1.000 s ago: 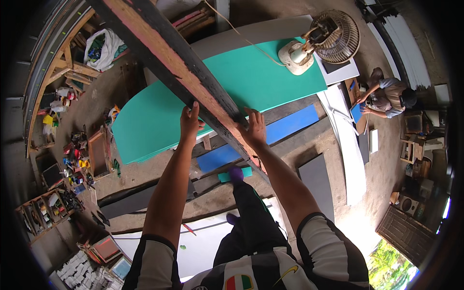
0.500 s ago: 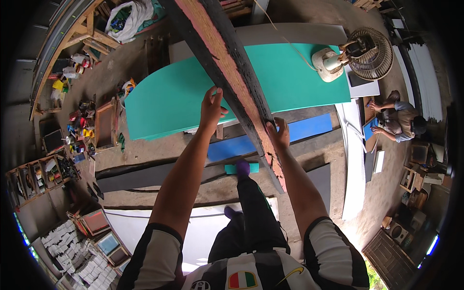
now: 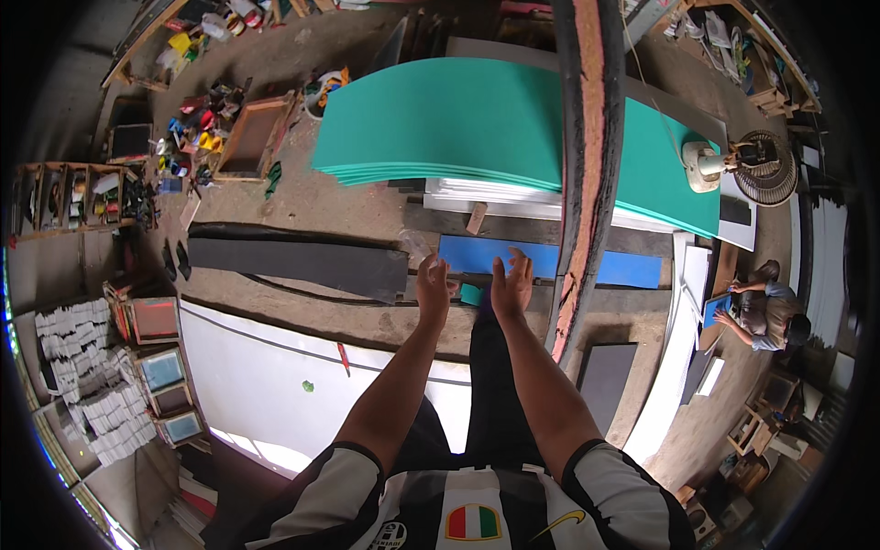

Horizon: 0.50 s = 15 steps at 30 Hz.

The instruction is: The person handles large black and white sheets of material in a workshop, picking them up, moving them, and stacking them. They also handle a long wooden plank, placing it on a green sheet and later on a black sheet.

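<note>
My left hand hovers with its fingers apart, nothing in it, near the right end of a dark grey strip. Close by on the right, my right hand is also empty, thumb and fingers spread. In this view it overlaps the lower edge of a long blue sheet. A small teal piece shows between my hands, by my foot. To the right of my hands a dark beam with a bare, reddish-brown face cuts across the view.
A stack of green sheets lies beyond, over white sheets. A fan stands at the right, and another person sits there handling a blue piece. A large white sheet with a red tool is at the left.
The view has swung, so the beam now appears farther right and more upright. My hands have come closer together, and my right hand is now away from the beam.
</note>
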Each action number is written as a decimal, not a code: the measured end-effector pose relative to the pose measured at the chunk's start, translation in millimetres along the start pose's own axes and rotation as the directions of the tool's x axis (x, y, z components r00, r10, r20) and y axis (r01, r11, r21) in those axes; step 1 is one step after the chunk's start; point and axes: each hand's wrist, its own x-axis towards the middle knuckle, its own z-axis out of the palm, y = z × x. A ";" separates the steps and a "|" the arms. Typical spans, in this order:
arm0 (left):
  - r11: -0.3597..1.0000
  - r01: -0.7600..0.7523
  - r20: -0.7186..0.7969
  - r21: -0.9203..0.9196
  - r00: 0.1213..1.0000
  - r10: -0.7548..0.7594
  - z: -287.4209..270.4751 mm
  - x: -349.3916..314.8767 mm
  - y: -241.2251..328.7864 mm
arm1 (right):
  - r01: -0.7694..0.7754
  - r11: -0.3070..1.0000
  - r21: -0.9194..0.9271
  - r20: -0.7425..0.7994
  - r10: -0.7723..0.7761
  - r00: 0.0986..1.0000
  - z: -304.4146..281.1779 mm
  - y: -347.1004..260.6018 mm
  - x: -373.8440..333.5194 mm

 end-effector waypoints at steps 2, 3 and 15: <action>0.999 -0.021 -0.054 -0.038 0.998 0.019 -39.7 -18.4 -28.6 | 0.001 1.000 0.023 0.102 -0.004 0.995 20.1 -26.4 -37.6; 0.998 -0.046 -0.074 -0.049 0.996 0.042 -59.2 -26.9 -41.7 | 0.036 0.999 0.033 0.116 -0.039 0.992 29.4 -36.1 -55.9; 0.994 0.108 -0.405 -0.011 0.908 -0.103 -387.0 -192.1 -164.4 | 0.443 0.895 -0.040 0.733 -0.275 0.623 148.5 -137.3 -349.5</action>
